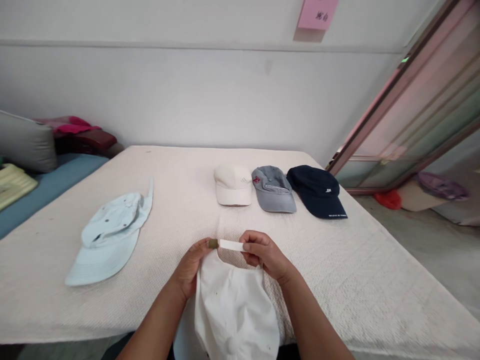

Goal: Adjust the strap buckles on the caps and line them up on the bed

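A white baseball cap [236, 305] lies at the near edge of the table, its back opening facing away from me. My left hand [193, 262] grips the cap's left side by the brass-coloured buckle [213, 243]. Between thumb and fingers, my right hand [264, 252] pinches the white back strap [231, 245], which stretches across the opening to the buckle. To the left rests a pale blue cap [108, 235] with its strap end sticking up. Farther back sit a cream cap [233, 185], a grey cap [273, 187] and a navy cap [317, 190] in a row.
A cream textured cloth [176, 195] covers the table. Behind it stands a white wall [187, 95] with a pink note [318, 14]. At left are a grey cushion [26, 142] and a blue surface [71, 172]; at right, a framed glass door [420, 115].
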The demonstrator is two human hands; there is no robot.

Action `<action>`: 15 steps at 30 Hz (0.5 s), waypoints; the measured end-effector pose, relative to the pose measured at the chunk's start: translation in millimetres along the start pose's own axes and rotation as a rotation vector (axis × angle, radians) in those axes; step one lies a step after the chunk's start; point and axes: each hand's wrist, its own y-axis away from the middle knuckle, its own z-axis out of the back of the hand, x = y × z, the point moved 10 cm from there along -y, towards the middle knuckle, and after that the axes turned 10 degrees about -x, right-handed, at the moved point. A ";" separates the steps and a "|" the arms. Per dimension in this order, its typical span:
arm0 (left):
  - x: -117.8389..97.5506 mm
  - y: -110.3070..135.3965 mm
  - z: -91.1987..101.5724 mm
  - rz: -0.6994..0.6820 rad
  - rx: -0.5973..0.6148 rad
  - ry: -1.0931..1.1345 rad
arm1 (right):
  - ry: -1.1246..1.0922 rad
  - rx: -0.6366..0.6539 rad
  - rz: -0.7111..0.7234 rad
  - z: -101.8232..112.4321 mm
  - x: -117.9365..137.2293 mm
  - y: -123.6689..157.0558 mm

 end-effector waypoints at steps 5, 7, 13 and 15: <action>-3.5 -1.5 7.2 -0.045 -0.089 -0.043 | 0.077 0.003 0.009 -2.0 -2.9 -1.4; -3.9 -1.6 10.2 -0.050 -0.123 -0.057 | 0.094 0.009 0.020 -3.0 -2.5 -1.6; -3.8 2.0 2.4 -0.030 -0.068 -0.024 | 0.127 0.029 0.017 -2.9 -4.2 -0.8; -1.9 2.7 4.2 -0.005 -0.093 -0.030 | 0.128 0.028 0.012 -2.6 -4.8 -0.6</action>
